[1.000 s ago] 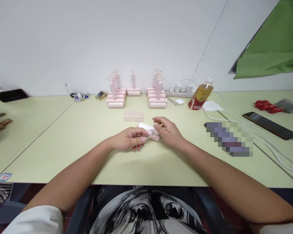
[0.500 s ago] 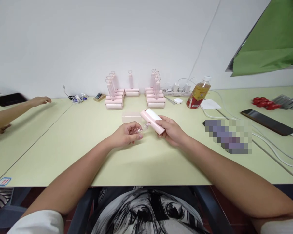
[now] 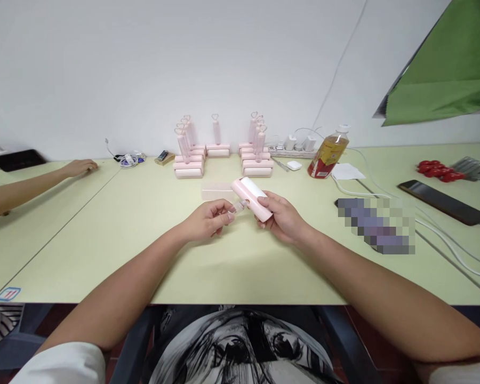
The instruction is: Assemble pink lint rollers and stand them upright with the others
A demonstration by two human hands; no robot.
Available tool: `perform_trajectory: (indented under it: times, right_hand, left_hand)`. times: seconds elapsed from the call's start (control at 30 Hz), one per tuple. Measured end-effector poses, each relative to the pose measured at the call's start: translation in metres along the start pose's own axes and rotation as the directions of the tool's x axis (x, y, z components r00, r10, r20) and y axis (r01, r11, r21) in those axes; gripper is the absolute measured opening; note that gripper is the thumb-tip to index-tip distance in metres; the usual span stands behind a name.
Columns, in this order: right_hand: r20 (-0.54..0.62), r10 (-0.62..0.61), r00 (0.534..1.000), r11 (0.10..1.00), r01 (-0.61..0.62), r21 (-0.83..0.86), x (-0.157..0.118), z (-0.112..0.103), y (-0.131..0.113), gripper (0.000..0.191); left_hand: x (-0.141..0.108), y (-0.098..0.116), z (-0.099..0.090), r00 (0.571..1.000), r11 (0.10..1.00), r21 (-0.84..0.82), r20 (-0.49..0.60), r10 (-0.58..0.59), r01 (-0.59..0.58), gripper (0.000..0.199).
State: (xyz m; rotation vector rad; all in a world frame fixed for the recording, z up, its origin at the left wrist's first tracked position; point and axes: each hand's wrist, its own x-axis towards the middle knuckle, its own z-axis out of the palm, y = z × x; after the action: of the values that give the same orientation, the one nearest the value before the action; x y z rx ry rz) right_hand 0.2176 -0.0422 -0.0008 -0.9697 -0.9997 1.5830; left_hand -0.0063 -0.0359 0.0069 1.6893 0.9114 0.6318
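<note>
My right hand (image 3: 282,216) is wrapped round the right end of a pink lint roller head (image 3: 251,198) with a white roll. Between the fingers of my left hand (image 3: 208,219) is a clear plastic handle (image 3: 239,206), its tip at the hole in the side of the pink head. Behind my hands a translucent pink cover (image 3: 216,191) lies on the table. Farther back stand several pink rollers with upright heart-topped handles, in a left group (image 3: 189,166), a single middle one (image 3: 218,150) and a right group (image 3: 257,165).
A drink bottle (image 3: 328,152) stands right of the rollers, near a power strip (image 3: 292,152) and white cables. Farther right lie a black phone (image 3: 444,201) and red-handled tools (image 3: 440,169). Another person's hand (image 3: 80,167) rests on the table at left, near a dark phone (image 3: 18,160).
The clear handle in my left hand has come slightly up toward the hole in the pink head. The other person's hand has moved right. The view has shifted slightly.
</note>
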Motion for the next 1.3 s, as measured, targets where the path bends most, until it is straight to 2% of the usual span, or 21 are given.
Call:
perform_trajectory:
  times: [0.37, 0.63, 0.93, 1.03, 1.3]
  right_hand:
    - [-0.055, -0.038, 0.998, 0.997, 0.034, -0.072, 0.002, 0.000, 0.003, 0.037]
    - [-0.095, -0.158, 0.983, 0.956, 0.128, -0.266, 0.003, -0.003, 0.009, 0.042]
    - [-0.073, -0.228, 0.971, 0.883, 0.175, -0.436, 0.002, -0.002, 0.010, 0.044]
    - [-0.055, -0.234, 0.971, 0.849, 0.176, -0.498, 0.000, 0.000, 0.010, 0.043]
    - [-0.050, -0.196, 0.979, 0.841, 0.142, -0.522, -0.003, 0.005, 0.014, 0.042]
  left_hand:
    - [0.000, 0.002, 0.002, 0.998, 0.992, 0.121, -0.058, -0.034, 0.041, 0.027]
    - [0.001, -0.001, 0.002, 0.997, 0.968, 0.251, -0.073, 0.013, 0.006, 0.031]
    - [-0.002, 0.004, 0.002, 0.999, 0.941, 0.338, -0.049, -0.001, 0.018, 0.030]
    - [-0.002, 0.003, 0.004, 0.997, 0.921, 0.390, -0.079, 0.010, 0.022, 0.032]
    - [-0.001, -0.006, 0.008, 0.991, 0.900, 0.435, -0.109, 0.081, -0.026, 0.033]
